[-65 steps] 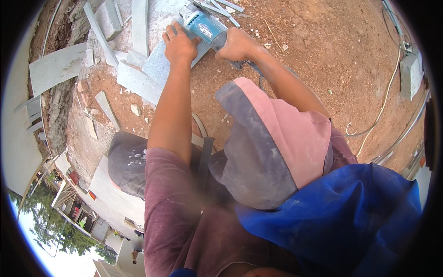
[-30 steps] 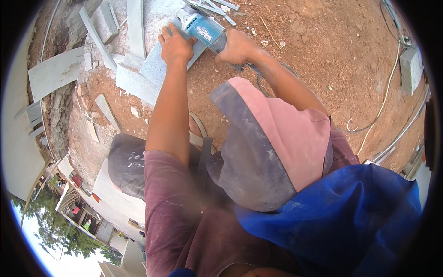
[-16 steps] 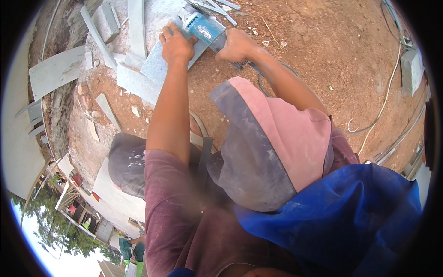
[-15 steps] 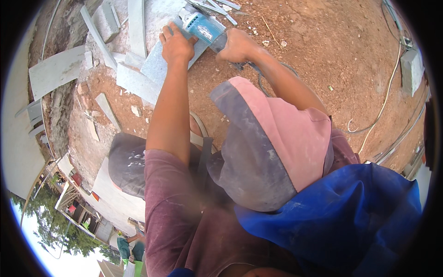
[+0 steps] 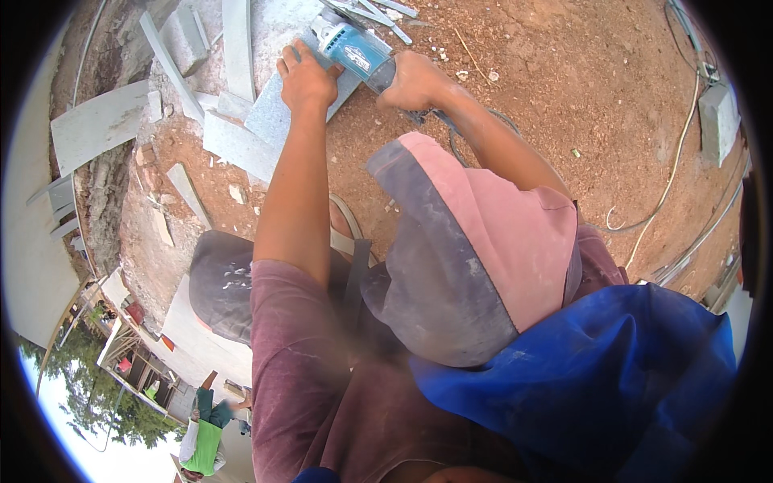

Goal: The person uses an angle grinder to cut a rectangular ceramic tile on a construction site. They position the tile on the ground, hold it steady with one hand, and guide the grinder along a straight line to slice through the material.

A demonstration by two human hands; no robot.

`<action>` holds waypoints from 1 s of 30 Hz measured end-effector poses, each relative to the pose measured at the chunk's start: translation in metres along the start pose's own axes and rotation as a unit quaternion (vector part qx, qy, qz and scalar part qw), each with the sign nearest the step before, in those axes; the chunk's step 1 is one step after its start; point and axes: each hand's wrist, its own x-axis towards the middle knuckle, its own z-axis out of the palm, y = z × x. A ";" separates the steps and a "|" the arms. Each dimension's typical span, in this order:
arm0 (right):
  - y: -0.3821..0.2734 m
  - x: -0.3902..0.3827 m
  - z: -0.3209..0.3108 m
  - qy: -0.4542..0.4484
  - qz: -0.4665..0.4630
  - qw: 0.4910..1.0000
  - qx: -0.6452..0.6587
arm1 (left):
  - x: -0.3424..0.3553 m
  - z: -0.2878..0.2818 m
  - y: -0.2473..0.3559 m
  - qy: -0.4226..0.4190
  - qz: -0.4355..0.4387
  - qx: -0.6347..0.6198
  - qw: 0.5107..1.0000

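Observation:
A teal angle grinder (image 5: 354,50) lies over a grey stone slab (image 5: 274,113) on the red dirt at the top of the view. My right hand (image 5: 412,80) is closed around the grinder's dark rear handle. My left hand (image 5: 306,79) presses flat on the slab just left of the tool's body, fingers spread and touching the grinder's side. The grinder's disc is hidden behind the tool head. A dark cord (image 5: 463,141) runs from the grinder back under my right forearm.
Several cut grey stone strips (image 5: 237,44) and offcuts (image 5: 185,189) lie left of the slab. A white cable (image 5: 672,173) snakes over the dirt at right, near a grey block (image 5: 715,121). My bent knees in pink-grey shorts (image 5: 475,241) fill the middle. A person in green (image 5: 201,443) stands far below.
Both hands and the grinder stay almost in place on the slab. Far below at the lower left, a person in green has come into view.

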 end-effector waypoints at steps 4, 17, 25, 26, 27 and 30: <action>0.005 0.000 0.003 0.009 -0.014 1.000 0.013 | 0.000 -0.002 0.000 -0.004 0.000 0.001 1.000; 0.004 0.002 0.001 0.013 -0.011 1.000 -0.001 | -0.001 -0.002 0.001 -0.003 -0.001 -0.001 1.000; 0.003 -0.008 -0.003 -0.009 -0.005 1.000 0.001 | -0.002 -0.002 0.000 -0.002 -0.005 -0.002 1.000; 0.004 -0.010 -0.003 -0.006 -0.006 1.000 0.001 | -0.002 -0.002 0.001 -0.003 -0.005 -0.001 1.000; 0.004 -0.011 -0.003 -0.002 -0.008 1.000 0.005 | -0.002 -0.002 0.001 -0.005 -0.004 0.000 1.000; 0.002 -0.015 -0.003 0.003 -0.011 1.000 0.012 | -0.001 -0.001 -0.002 -0.002 -0.002 0.002 1.000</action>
